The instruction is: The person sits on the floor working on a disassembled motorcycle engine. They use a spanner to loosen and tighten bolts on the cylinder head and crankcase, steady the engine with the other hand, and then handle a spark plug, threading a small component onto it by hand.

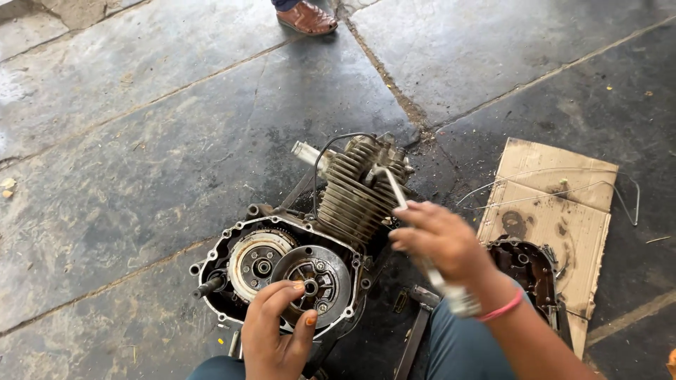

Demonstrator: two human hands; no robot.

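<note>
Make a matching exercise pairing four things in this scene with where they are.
Things:
1. left hand
2. right hand
3. dark removed engine cover
4. brown leather shoe

Places:
A. lying on the flattened brown cardboard
B. top edge of the stone floor
C. on the round metal clutch
D. gripping a long silver wrench at the finned cylinder

Pairs: 1-C, 2-D, 3-A, 4-B

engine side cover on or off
Off: the clutch and gears are exposed, and the cover lies apart on the cardboard.
</note>
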